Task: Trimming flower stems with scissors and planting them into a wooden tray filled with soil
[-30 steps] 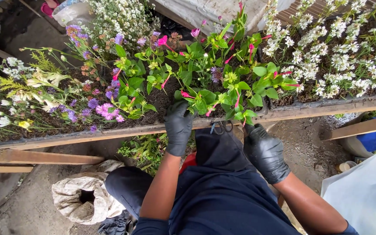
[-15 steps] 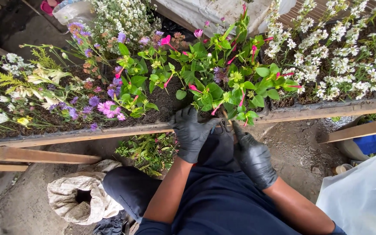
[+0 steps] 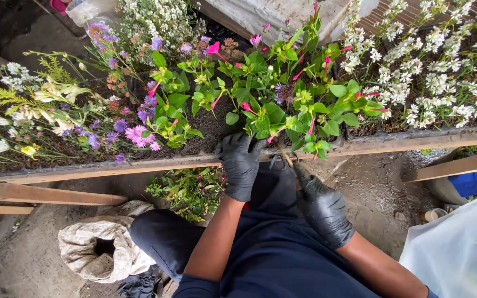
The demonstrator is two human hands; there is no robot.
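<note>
A: At the front edge of the wooden planting bed (image 3: 139, 167), we logged item one: a leafy green plant with pink flowers (image 3: 282, 105), rooted in dark soil (image 3: 212, 126) just behind the rail.

B: Hands, both in black gloves?

A: Yes. We recorded the left hand (image 3: 240, 165) lying over the rail, fingers curled down among the lowest leaves. Whether it pinched a stem we could not tell; the foliage hid the fingertips. The right hand (image 3: 323, 208) sat lower, near the lap, fingers drawn together around a thin brown stick or stem (image 3: 285, 157) that pointed up toward the plant.

B: Handling notes?

A: We judged the plant light, soft and easily bruised: thin stems, tender leaves, blooms that would snap. Our advice was to take hold low, at the base where stems meet soil, never by the flowers.

B: Neighbouring stock?

A: We listed purple flowers (image 3: 139, 132) to the left, white flowers (image 3: 443, 83) to the right, a crumpled sack (image 3: 95, 248) on the ground, and clippings (image 3: 186, 190) under the rail.
</note>
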